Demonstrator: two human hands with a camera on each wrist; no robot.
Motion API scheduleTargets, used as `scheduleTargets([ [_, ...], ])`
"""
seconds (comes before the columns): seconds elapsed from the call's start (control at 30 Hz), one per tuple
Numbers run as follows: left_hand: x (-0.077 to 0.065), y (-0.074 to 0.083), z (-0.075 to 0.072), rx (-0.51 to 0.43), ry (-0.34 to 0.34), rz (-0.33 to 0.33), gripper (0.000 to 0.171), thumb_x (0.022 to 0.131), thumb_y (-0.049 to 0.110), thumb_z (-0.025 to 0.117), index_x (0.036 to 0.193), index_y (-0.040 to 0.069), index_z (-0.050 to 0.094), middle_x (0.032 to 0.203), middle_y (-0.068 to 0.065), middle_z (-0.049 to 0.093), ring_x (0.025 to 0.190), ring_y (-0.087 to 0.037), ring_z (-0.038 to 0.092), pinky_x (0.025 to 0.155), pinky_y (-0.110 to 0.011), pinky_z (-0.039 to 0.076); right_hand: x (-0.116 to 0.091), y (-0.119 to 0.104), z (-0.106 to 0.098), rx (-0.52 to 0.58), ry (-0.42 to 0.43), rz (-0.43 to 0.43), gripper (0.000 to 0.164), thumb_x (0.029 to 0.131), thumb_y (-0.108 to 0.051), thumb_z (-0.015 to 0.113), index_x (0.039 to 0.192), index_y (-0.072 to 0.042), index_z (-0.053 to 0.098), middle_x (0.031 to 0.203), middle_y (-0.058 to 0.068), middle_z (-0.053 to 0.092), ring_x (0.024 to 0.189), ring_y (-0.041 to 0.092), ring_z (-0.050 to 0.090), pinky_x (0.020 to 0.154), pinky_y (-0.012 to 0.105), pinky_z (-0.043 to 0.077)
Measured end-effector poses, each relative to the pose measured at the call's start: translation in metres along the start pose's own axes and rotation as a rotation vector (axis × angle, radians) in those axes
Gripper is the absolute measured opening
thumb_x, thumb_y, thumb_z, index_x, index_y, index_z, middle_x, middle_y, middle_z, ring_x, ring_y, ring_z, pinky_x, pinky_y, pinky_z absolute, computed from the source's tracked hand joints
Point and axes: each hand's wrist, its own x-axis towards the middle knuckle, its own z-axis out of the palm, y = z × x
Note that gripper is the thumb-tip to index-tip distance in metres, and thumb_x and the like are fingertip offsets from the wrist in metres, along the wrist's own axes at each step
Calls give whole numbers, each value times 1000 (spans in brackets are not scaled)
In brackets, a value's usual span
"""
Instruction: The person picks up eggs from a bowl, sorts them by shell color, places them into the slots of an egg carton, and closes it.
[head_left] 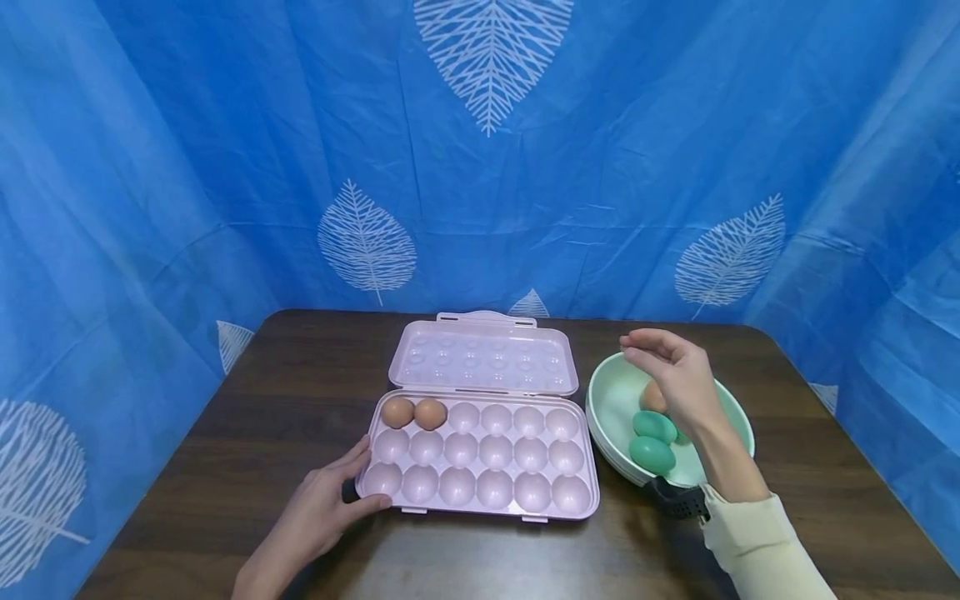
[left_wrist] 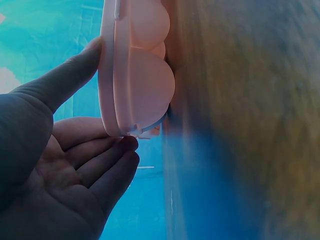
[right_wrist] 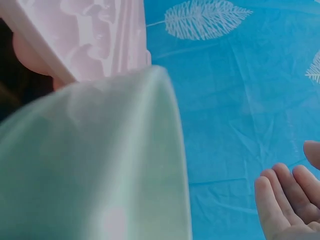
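Observation:
A pale pink egg tray (head_left: 477,464) lies on the table with its lid (head_left: 483,358) folded back. Two brown eggs (head_left: 397,412) (head_left: 430,414) sit side by side in the far-left cups of its back row. At the tray's front-left corner, my left hand (head_left: 318,504) touches the edge with thumb and fingers extended. Above a pale green bowl (head_left: 611,392) on the right hovers my right hand (head_left: 678,379), its fingers slightly bent and nothing visible in them. Inside the bowl are green eggs (head_left: 652,455) and a brown egg (head_left: 654,397), partly covered by the right arm.
The dark wooden table (head_left: 225,467) has rounded back corners. Blue cloth (head_left: 600,167) with white leaf prints hangs behind and at both sides. The bowl stands close against the tray's right side. A black wrist strap (head_left: 678,500) is at the right sleeve.

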Motion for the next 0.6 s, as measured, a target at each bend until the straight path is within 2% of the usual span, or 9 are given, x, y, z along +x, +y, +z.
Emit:
scheduleTargets([
  [0.3,0,-1,0,-1,-7,-4,83,69,50,72,132,3,47,142,-9,36,124,-32,40,96,-50,35,3,-10,-10,-62,-6,33,42,88,-29,61,119,-2,55,116,13,58,100,13,57,82,16,46],
  [0.47,0,0,0,-4,-8,-7,83,69,49,73,133,3,46,142,-9,35,124,-32,39,97,-50,35,6,-6,-21,-116,-31,68,49,88,-34,60,124,-1,51,119,15,56,101,11,56,80,15,46],
  [0.6,1,0,0,-3,-10,-14,84,69,50,73,133,4,46,142,-9,35,124,-32,39,97,-50,35,9,-1,-27,-170,-68,85,49,90,-32,57,126,0,49,119,17,55,101,10,55,79,15,46],
])
